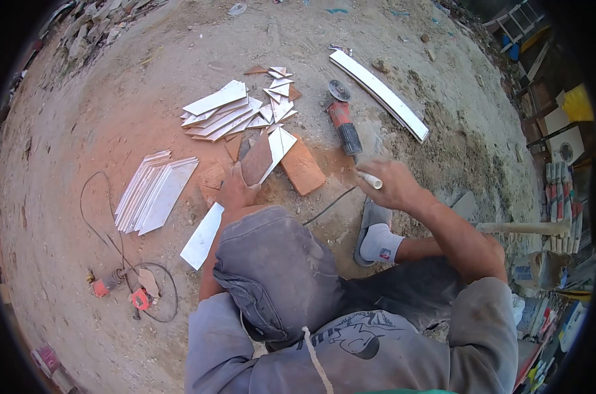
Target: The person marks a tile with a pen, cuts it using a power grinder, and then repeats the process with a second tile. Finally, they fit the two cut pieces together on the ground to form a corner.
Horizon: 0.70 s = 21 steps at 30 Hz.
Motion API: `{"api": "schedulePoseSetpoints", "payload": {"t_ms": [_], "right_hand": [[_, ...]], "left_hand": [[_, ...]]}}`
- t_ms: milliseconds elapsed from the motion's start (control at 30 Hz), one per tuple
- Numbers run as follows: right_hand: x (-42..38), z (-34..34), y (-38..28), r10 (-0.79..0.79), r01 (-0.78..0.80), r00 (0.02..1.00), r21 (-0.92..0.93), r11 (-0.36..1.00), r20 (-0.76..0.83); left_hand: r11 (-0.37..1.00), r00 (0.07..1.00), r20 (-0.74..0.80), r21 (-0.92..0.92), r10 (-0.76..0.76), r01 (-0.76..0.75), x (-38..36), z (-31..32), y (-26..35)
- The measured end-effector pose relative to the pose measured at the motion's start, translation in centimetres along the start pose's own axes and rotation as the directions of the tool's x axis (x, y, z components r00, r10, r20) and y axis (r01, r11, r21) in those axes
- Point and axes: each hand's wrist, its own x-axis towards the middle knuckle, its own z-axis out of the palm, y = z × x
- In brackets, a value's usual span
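My left hand (237, 190) is closed on a cut tile (256, 159), its brown back facing up. A white tile piece (279, 146) with a line across it lies against that tile, over an orange brick (303, 167). My right hand (393, 185) is wrapped around a short pale rod (370, 180) with a round end; the rest of it is hidden in the fingers. Just beyond that hand an angle grinder (344, 125) lies on the ground, disc at the far end. A single white tile (202, 236) lies beside my left forearm.
Stacked cut tiles (156, 192) stand at the left, with another pile (219, 111) farther out and scattered offcuts (281, 92). Long white strips (380, 95) lie at the right. A second red power tool (109, 284), tape measure (140, 299) and looped cord (175, 289) are lower left.
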Motion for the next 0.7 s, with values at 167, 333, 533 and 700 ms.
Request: {"api": "schedulePoseSetpoints", "payload": {"t_ms": [167, 333, 533, 700], "right_hand": [[-3.5, -7.6, 3.6, 0.087, -0.106, 0.985, -0.123, 0.987, -0.146], [-4.7, -14.0, 3.3, 0.223, -0.240, 0.950, -0.056, 0.969, -0.220], [-1.9, -13.3, 4.2, 0.211, -0.175, 0.962, 0.204, 0.963, -0.172], [1.1, -5.4, 9.2, 0.305, -0.256, 0.950, 0.407, 0.877, -0.061]], "left_hand": [[0.997, 0.994, -0.076, -0.016, -0.075, 0.074, -2.6, -3.8, -3.0], [0.999, 0.981, -0.190, 0.020, -0.045, 0.049, -1.9, -5.1, -7.1], [0.989, 0.972, -0.183, 0.000, -0.144, 0.147, -0.6, -7.5, -6.1], [0.991, 0.973, -0.213, 0.076, -0.089, 0.107, 1.4, -6.7, -8.9]]}}
